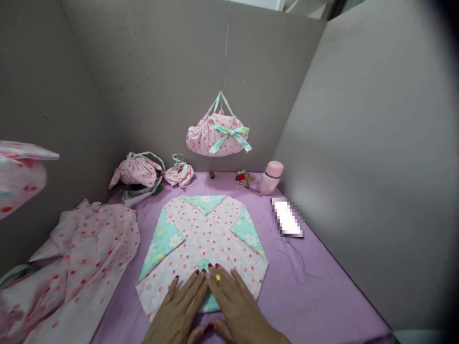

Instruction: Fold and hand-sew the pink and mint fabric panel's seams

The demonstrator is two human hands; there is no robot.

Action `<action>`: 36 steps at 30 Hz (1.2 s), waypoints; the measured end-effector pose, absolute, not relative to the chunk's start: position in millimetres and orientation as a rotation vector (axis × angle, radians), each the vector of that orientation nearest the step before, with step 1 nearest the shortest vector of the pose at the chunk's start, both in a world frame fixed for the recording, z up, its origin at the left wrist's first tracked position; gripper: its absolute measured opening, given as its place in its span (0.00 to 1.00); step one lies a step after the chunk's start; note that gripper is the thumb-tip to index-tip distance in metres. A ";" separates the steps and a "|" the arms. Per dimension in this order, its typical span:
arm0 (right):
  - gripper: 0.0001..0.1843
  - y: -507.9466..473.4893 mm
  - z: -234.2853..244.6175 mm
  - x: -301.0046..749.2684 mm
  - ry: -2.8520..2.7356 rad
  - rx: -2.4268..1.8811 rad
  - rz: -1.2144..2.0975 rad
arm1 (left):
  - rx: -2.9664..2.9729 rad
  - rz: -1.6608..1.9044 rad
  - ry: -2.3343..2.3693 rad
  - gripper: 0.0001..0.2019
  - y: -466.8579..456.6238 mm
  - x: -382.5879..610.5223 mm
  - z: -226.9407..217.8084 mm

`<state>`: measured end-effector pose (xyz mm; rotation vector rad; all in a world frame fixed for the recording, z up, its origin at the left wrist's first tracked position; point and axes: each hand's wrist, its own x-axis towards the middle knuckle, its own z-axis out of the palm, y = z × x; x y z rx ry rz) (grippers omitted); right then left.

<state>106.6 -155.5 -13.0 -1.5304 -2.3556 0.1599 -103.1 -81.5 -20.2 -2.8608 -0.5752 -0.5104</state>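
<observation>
Purple table [315,286], closed pouch [215,136] hanging, left hand [181,306], right hand [236,306] pressing fabric [204,229]

A pink spotted pouch [217,135] hangs on a cord before the back wall. Below it lie a second pouch [138,170] and a smaller pouch [179,174]. Loose pink fabric [89,248] is heaped at left, and a pink bottle [270,177] stands at right, both on the purple table cover [315,286].

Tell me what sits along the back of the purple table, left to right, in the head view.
Big pink spotted cloth pouch, smaller pink spotted cloth pouch, small brown object, little heap of red and tan bits, pale pink cylindrical flask.
</observation>
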 end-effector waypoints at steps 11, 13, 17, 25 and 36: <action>0.43 -139.7 -44.6 119.3 -2.438 -1.471 -0.099 | -2.979 -0.447 -0.569 0.36 -56.5 -105.0 -8.5; 0.38 -133.1 -46.9 116.0 -2.419 -1.475 -0.149 | -2.981 -0.464 -0.614 0.38 -51.3 -101.0 -13.2; 0.37 -123.7 -48.3 119.0 -2.462 -1.424 -0.117 | -3.039 -0.429 -0.556 0.35 -39.3 -96.8 -21.0; 0.34 -84.9 12.0 138.2 -2.319 -1.763 0.361 | -3.105 -0.266 -1.055 0.23 27.2 -41.9 13.7; 0.28 36.8 23.2 142.3 -2.069 -2.001 0.376 | -2.907 -0.288 -1.323 0.23 119.5 13.1 7.5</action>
